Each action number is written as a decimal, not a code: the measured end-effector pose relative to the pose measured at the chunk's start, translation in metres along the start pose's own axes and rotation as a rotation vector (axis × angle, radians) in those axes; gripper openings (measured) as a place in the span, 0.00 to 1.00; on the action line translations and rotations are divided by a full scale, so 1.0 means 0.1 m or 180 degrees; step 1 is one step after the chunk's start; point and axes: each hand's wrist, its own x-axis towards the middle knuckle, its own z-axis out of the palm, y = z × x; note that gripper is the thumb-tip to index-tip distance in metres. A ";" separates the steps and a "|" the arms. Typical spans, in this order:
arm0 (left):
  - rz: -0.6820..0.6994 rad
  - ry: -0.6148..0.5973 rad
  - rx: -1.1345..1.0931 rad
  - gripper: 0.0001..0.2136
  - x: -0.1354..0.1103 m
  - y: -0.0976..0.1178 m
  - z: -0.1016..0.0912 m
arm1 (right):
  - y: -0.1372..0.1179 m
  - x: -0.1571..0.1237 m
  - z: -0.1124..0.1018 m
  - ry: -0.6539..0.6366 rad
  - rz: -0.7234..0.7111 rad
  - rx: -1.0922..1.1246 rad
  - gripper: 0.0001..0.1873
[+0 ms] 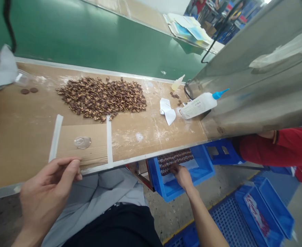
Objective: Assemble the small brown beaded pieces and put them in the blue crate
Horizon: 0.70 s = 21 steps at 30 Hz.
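My left hand (49, 192) hovers at the table's front edge, thumb pressed to the curled fingers; whatever it may pinch is hidden. Just beyond it, a clear plastic disc-like piece (82, 142) lies on a taped cardboard patch (95, 137). My right hand (182, 176) reaches down into a blue bin (170, 196) below the table edge. Its fingertips are closed at the end of rows of small dark brown pieces (176, 156), and what they grip is too small to make out. A large heap of small brown-and-gold pieces (103, 97) spreads behind the cardboard patch.
To the right lie a white bottle with a blue nozzle (199, 105), a small yellowish bottle (178, 82) and a crumpled white paper (167, 111). Two brown discs (25, 91) sit at left. A metal panel (258, 79) bounds the right; a person's red sleeve (281, 145) shows beyond.
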 end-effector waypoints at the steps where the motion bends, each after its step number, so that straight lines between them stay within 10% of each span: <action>1: -0.0033 -0.0025 0.0011 0.11 -0.01 -0.02 0.00 | -0.06 -0.05 -0.08 0.0162 -0.0033 0.0059 0.17; 8: 0.0114 -0.0162 -0.0193 0.15 -0.07 -0.05 0.02 | -1.30 -0.20 -0.80 0.1748 -0.0939 0.1247 0.23; 14: 0.0275 -0.0268 -0.0188 0.16 -0.13 -0.14 -0.17 | -3.05 0.49 -0.87 0.0860 -0.2720 0.1048 0.10; 21: -0.0166 0.0553 0.0129 0.16 -0.45 -0.69 -0.70 | -3.92 0.78 -0.61 0.0387 -0.3382 0.0358 0.12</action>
